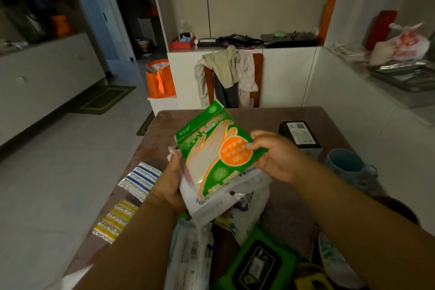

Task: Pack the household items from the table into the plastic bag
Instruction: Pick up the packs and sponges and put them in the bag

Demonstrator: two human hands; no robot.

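Dim table (pixel 254 115), glove packet (pixel 211 155) hiding plastic bag (pixel 211 205) mouth, both hands gripping

Dim light | pale tiled floor (pixel 58 160) at 9 | clothes-draped chair (pixel 231 77) at 12 | white cabinets (pixel 289 73) behind

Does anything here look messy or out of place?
Clothes hang heaped over the chair back behind the table, sleeves dangling. Nothing looks spilled or broken; both hands simply hold the green glove packet.

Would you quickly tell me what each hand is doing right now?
Left hand: grips the white plastic bag.
Right hand: pinches the green glove packet.
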